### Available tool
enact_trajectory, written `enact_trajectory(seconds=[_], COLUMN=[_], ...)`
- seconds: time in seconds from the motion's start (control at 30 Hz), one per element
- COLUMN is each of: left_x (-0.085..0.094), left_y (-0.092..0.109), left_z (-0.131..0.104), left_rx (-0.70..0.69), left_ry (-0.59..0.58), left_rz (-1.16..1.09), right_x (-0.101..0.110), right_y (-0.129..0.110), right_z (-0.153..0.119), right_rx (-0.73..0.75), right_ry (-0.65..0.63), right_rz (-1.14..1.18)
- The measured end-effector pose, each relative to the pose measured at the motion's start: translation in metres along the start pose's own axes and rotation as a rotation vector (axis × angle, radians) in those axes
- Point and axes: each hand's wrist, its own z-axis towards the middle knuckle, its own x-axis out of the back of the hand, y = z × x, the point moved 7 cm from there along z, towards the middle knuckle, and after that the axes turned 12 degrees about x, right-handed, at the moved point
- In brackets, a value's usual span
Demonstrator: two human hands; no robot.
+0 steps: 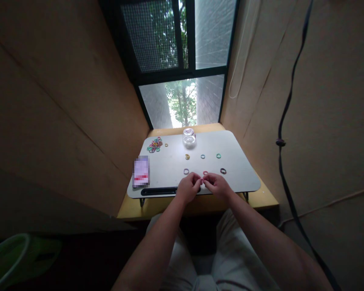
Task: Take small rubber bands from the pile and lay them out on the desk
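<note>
My left hand [189,187] and my right hand [216,185] meet over the front of the white lap table [166,169]. Their fingertips pinch a small pink hair tie [202,181], mostly hidden by the fingers. Just beyond them lie a pink-red hair tie [205,172], a lilac one [186,171] and a dark one [223,171]. Farther back is a row with a yellow-brown hair tie [187,157], a blue-grey one [203,156] and a green one [219,155].
A heap of mixed hair ties [155,144] lies at the back left, one loose tie [166,145] beside it. A clear round container [189,139] stands at the back. A phone-like object, blurred out [141,171], is at left. A black slot [159,191] runs along the front edge.
</note>
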Motion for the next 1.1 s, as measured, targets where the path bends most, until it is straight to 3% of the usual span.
enact_trajectory(seconds=[1.1], left_x=[-0.0019], left_y=[-0.0002], left_z=[0.0012], left_rx=[0.001], left_ry=[-0.041], left_rz=[-0.039], right_x=[0.0046], right_y=[0.004], right_z=[-0.0026], right_rx=[-0.041], right_ry=[0.041], right_rz=[-0.046])
